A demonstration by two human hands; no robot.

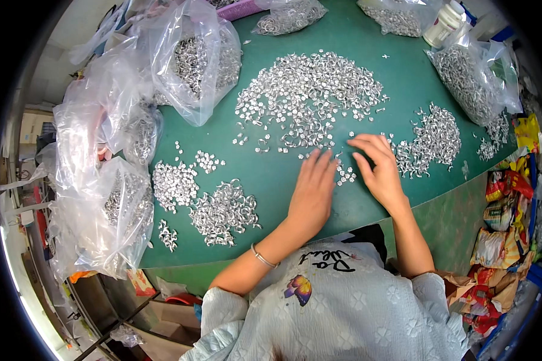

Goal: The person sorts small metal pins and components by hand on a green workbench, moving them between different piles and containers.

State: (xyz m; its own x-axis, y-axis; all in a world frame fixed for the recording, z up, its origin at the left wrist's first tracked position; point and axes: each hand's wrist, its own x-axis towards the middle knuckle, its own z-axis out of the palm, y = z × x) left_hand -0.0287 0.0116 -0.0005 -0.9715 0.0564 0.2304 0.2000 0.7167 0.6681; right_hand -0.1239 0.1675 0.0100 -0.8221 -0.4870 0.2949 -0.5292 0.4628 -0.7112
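Observation:
A large pile of small silvery metal pieces (pixel 319 81), some curved like hooks and some flower-shaped, lies on the green table (pixel 271 210). At its near edge, my left hand (pixel 315 189) rests with fingers stretched out over the tabletop. My right hand (pixel 377 168) is beside it, thumb apart from the curved fingers, and no held piece shows. Several flower-shaped pieces (pixel 345 175) lie between the two hands. To the right of my right hand is a heap of curved pieces (pixel 430 143). What lies under my left fingertips is hidden.
At left are a heap of flower-shaped pieces (pixel 174 185) and a heap of curved ones (pixel 224 213). Clear plastic bags of metal parts (pixel 193 66) crowd the left side. Another filled bag (pixel 471 81) and a white bottle (pixel 444 24) stand at the right. Colourful packets (pixel 500 216) hang beyond the table.

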